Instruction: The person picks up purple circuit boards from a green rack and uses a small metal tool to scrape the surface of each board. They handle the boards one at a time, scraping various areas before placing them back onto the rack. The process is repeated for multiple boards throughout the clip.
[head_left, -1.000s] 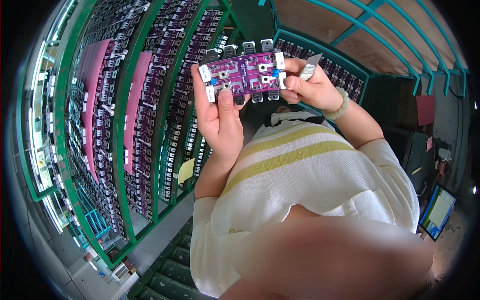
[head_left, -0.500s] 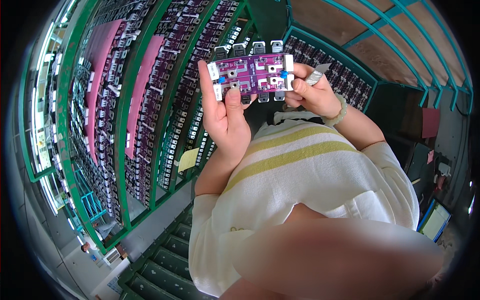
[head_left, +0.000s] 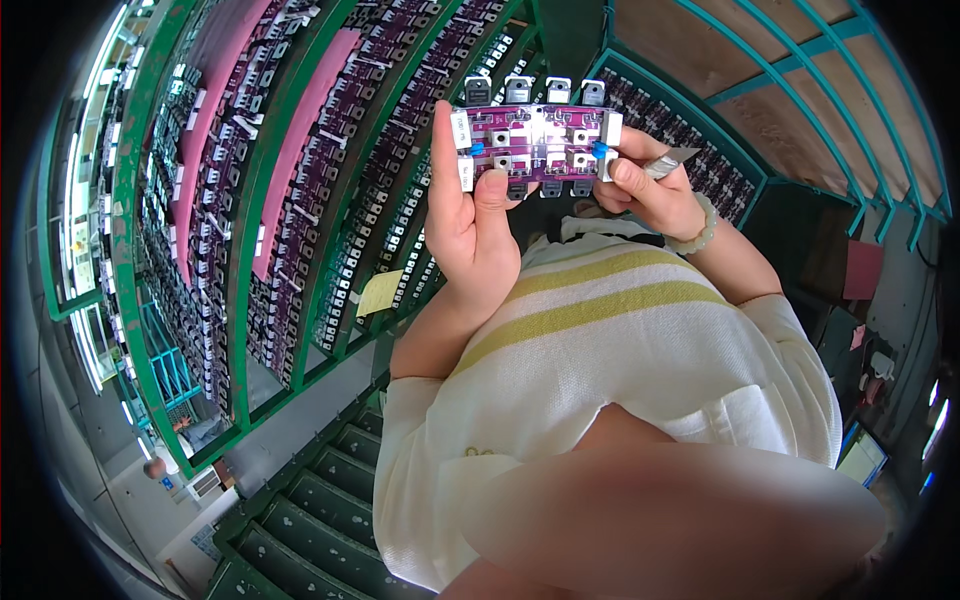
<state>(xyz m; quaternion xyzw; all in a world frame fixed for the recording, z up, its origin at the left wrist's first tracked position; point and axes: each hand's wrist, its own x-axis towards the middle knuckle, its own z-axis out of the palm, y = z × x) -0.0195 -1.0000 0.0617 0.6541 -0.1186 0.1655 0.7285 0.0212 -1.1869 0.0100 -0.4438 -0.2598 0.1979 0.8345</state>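
A purple circuit board (head_left: 538, 150) is held up between my two hands. White block parts sit at its ends, with small blue discs beside them, and black tabbed components stick out along its far and near edges. My left hand (head_left: 472, 228) grips the left end, thumb on the near corner and a finger stretched along the side. At the right end my right hand (head_left: 655, 200) pinches the board between thumb and fingers. A shiny silvery pointed piece (head_left: 670, 163) also juts from the right hand; its kind I cannot make out.
At the left stands a green rack (head_left: 245, 330) packed with rows of similar boards and pink sheets (head_left: 305, 150). A yellow note (head_left: 380, 293) hangs on it. More boards (head_left: 690, 140) fill a teal-framed rack at the far right. Green slotted trays (head_left: 320, 500) lie below left.
The board and both hands have shifted slightly right in view, still gripped at both ends. The silvery piece appears at a different angle. The racks have shifted a little too.
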